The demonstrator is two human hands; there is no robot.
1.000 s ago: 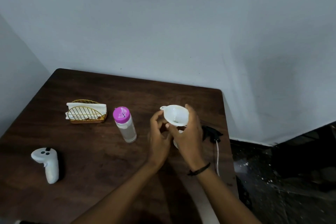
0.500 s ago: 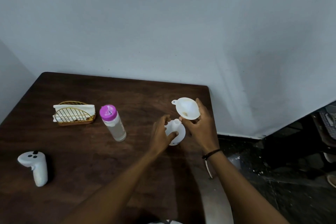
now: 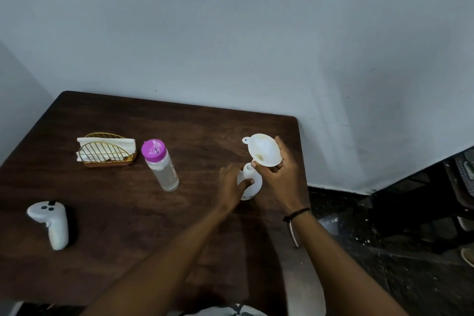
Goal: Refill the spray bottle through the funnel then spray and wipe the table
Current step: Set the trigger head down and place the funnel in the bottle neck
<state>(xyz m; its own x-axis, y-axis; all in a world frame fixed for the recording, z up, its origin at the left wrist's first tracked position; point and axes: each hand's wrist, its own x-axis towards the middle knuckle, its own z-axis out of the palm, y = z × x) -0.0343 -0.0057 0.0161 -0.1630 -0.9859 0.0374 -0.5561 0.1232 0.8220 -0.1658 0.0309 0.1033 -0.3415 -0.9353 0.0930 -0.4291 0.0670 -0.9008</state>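
A dark wooden bench (image 3: 123, 226) stands in the corner of grey walls. Near its 3 o'clock edge, the left hand (image 3: 232, 185) grips the white spray bottle (image 3: 252, 182), which stands upright with its neck open. The right hand (image 3: 280, 174) holds the white funnel (image 3: 264, 149) by its rim, tilted, just above and at 1 o'clock of the bottle neck; the funnel spout is close to the neck, but I cannot tell if they touch. At 9 o'clock of the hands stands a clear bottle with a pink cap (image 3: 160, 164). Further at 9 o'clock is a gold wire holder with white napkins (image 3: 106, 150). At 8 o'clock lies a white controller (image 3: 52, 222).
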